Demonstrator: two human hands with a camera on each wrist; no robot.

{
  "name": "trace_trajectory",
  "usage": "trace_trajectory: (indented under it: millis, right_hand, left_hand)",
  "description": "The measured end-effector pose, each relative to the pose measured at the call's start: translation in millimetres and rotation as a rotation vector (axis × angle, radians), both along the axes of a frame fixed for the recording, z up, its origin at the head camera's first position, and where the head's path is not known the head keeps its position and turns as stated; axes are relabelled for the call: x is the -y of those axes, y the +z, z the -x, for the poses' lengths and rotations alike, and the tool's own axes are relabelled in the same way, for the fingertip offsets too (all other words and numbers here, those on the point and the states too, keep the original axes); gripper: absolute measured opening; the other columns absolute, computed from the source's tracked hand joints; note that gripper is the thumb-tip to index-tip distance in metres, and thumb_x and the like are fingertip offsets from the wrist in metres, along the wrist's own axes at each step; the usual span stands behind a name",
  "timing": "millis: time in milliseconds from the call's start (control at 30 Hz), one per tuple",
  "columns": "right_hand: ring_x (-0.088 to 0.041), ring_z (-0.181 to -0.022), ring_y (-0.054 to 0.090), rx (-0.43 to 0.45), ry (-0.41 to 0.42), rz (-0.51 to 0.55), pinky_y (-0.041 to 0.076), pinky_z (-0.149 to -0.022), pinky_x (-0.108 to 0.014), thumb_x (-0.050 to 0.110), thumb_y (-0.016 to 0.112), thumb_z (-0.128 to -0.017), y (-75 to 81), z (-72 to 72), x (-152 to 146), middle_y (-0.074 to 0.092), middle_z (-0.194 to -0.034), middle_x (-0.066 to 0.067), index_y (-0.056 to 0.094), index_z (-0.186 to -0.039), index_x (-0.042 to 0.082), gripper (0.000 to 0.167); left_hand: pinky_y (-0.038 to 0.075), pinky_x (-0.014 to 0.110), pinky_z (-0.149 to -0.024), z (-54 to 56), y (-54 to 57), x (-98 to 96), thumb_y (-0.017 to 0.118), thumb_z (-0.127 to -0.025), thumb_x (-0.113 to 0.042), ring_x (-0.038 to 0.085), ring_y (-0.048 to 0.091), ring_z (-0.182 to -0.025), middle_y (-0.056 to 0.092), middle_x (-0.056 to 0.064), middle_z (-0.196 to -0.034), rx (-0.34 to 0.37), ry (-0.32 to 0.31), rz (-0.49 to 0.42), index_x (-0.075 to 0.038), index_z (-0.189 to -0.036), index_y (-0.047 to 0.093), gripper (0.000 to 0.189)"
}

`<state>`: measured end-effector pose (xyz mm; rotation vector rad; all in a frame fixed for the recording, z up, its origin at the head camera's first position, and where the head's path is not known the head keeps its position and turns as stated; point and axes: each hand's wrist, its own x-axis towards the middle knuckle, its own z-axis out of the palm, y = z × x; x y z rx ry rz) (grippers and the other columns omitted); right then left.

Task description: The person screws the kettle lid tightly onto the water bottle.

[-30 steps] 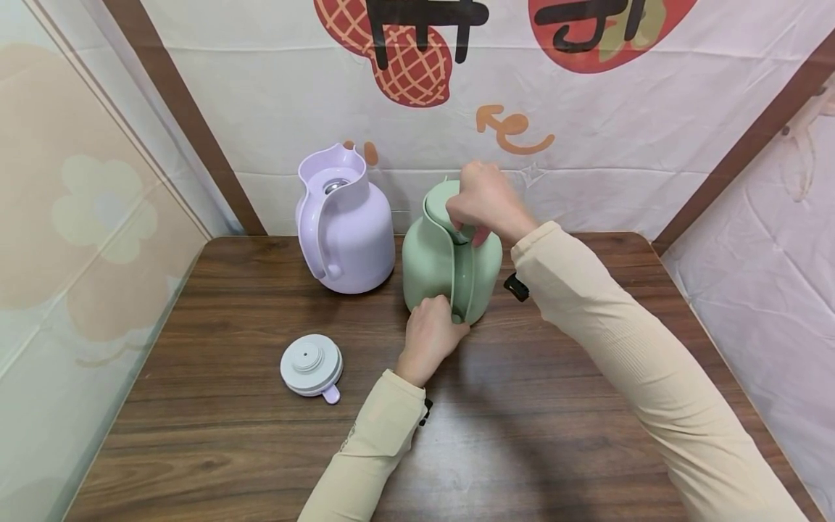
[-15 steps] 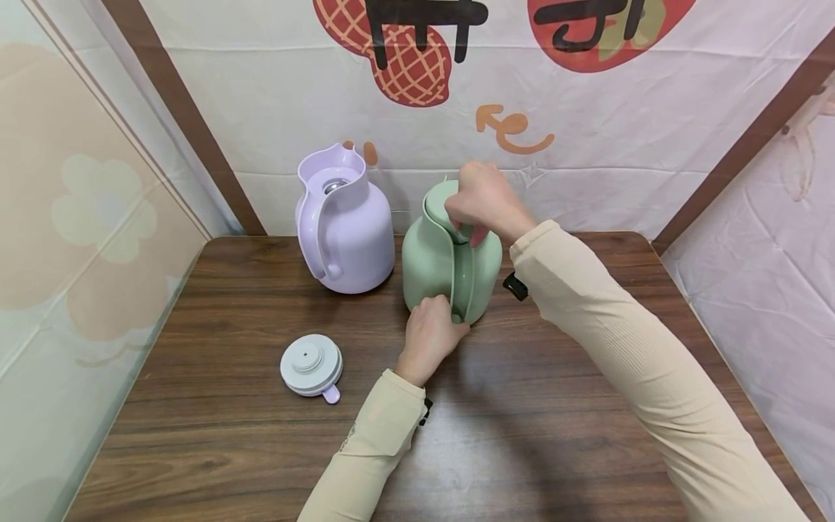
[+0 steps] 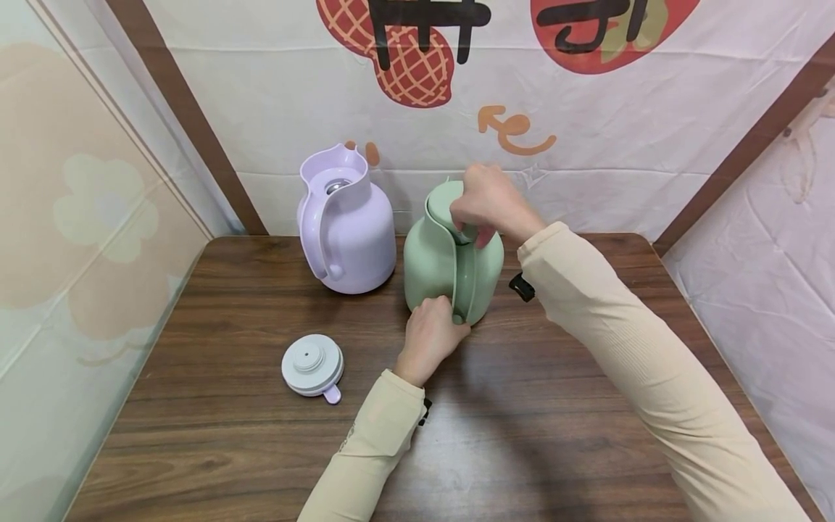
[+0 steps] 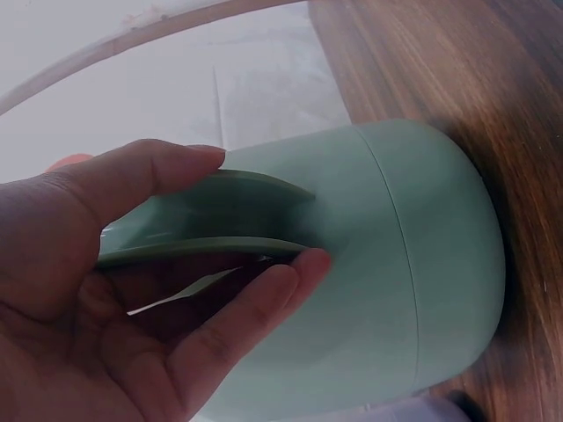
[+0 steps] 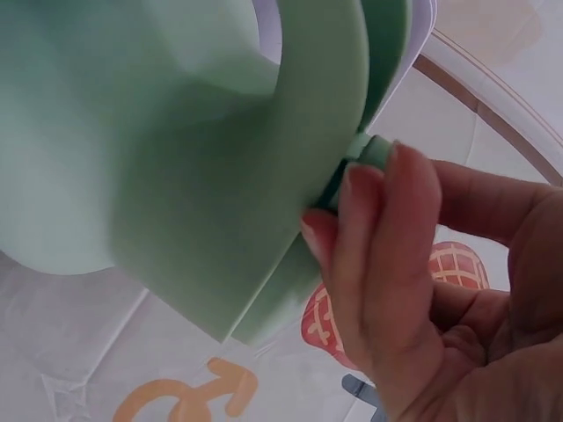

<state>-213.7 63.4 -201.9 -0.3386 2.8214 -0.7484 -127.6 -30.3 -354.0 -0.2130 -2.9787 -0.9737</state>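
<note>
In the head view a green vacuum jug (image 3: 427, 268) stands upright on the table, its handle turned toward me. My left hand (image 3: 430, 339) holds the lower part of that handle; in the left wrist view the thumb lies on one edge of the handle (image 4: 207, 246), with fingers on the other. Up at the jug's mouth, my right hand (image 3: 493, 199) pinches the green lid (image 3: 445, 203) by its handle side. The right wrist view shows the fingertips on a small green tab (image 5: 376, 151) beside the rim. The hand hides part of the lid.
Left of the green jug stands a lilac jug (image 3: 362, 235) without its lid. A pale grey lid (image 3: 312, 365) with a lilac tab lies on the wooden table (image 3: 228, 435), stepped side up. A printed cloth wall (image 3: 274, 94) rises right behind both jugs.
Both hands keep their hold on the green jug and its lid. The right forearm has shifted very slightly to the right; the whole head view has moved slightly too.
</note>
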Motion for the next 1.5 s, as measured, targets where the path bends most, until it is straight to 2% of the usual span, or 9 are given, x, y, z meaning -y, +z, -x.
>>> trace_trajectory:
  millis: [300, 467, 700, 933, 1067, 1267, 1500]
  right_hand:
    - [-0.022, -0.042, 0.058, 0.002, 0.021, -0.029, 0.041, -0.040, -0.025, 0.003, 0.056, -0.066, -4.0, 0.1, -9, 0.036, -0.037, -0.002, 0.031, -0.046, 0.011, 0.034]
    - [-0.022, -0.044, 0.059, -0.001, 0.034, -0.021, 0.042, -0.042, -0.025, 0.007, 0.058, -0.072, -8.1, -3.0, -15, 0.044, -0.041, -0.004, 0.039, -0.050, 0.008, 0.030]
    - [-0.020, -0.048, 0.061, -0.048, 0.085, 0.009, 0.044, -0.051, -0.026, 0.017, 0.066, -0.079, -15.3, -9.2, -21, 0.058, -0.056, -0.009, 0.055, -0.065, 0.003, 0.023]
    - [-0.018, -0.050, 0.060, -0.136, 0.128, 0.078, 0.043, -0.052, -0.027, 0.018, 0.069, -0.080, -23.2, -15.8, -30, 0.060, -0.061, -0.009, 0.054, -0.070, 0.003, 0.023]
    - [-0.015, -0.052, 0.059, -0.143, 0.138, 0.106, 0.043, -0.052, -0.027, 0.016, 0.070, -0.078, -27.3, -18.9, -35, 0.061, -0.063, -0.008, 0.054, -0.076, 0.003, 0.021]
    - [-0.018, -0.057, 0.061, -0.079, 0.158, 0.146, 0.047, -0.054, -0.026, 0.019, 0.071, -0.078, -40.0, -20.3, -46, 0.063, -0.065, -0.010, 0.055, -0.080, 0.003, 0.023]
    - [-0.023, -0.063, 0.061, -0.008, 0.201, 0.264, 0.050, -0.057, -0.030, 0.022, 0.071, -0.078, -55.4, -26.2, -53, 0.063, -0.068, -0.012, 0.057, -0.078, 0.005, 0.022]
  left_hand:
    - [0.028, 0.024, -0.039, -1.7, -1.6, -1.4, 0.067, -0.073, -0.009, 0.011, 0.029, -0.043, 0.025, -0.005, -0.048, -0.029, 0.004, 0.004, -0.015, -0.049, 0.031, 0.043]
    - [0.029, 0.024, -0.039, -2.3, -3.9, -2.7, 0.067, -0.073, -0.011, 0.012, 0.030, -0.043, 0.026, -0.005, -0.049, -0.055, 0.017, 0.029, -0.015, -0.049, 0.031, 0.043]
    - [0.026, 0.024, -0.039, -4.7, -4.6, -2.0, 0.066, -0.072, -0.009, 0.011, 0.025, -0.044, 0.021, -0.005, -0.051, -0.061, 0.030, 0.018, -0.015, -0.050, 0.028, 0.045]
    - [0.027, 0.025, -0.040, -6.7, -5.7, -2.4, 0.066, -0.071, -0.008, 0.012, 0.027, -0.045, 0.023, -0.004, -0.053, -0.086, 0.039, 0.013, -0.016, -0.051, 0.027, 0.044]
    - [0.030, 0.026, -0.041, -6.6, -7.7, -2.6, 0.066, -0.072, -0.009, 0.013, 0.032, -0.045, 0.027, -0.003, -0.053, -0.104, 0.046, 0.023, -0.016, -0.051, 0.030, 0.042]
    - [0.040, 0.031, -0.046, -7.1, -9.6, -2.2, 0.069, -0.075, -0.015, 0.018, 0.046, -0.048, 0.042, 0.001, -0.056, -0.112, 0.045, 0.037, -0.013, -0.055, 0.044, 0.032]
    - [0.046, 0.035, -0.053, -8.3, -11.7, -2.1, 0.070, -0.075, -0.018, 0.025, 0.056, -0.057, 0.050, 0.004, -0.062, -0.130, 0.049, 0.053, -0.006, -0.067, 0.056, 0.020]
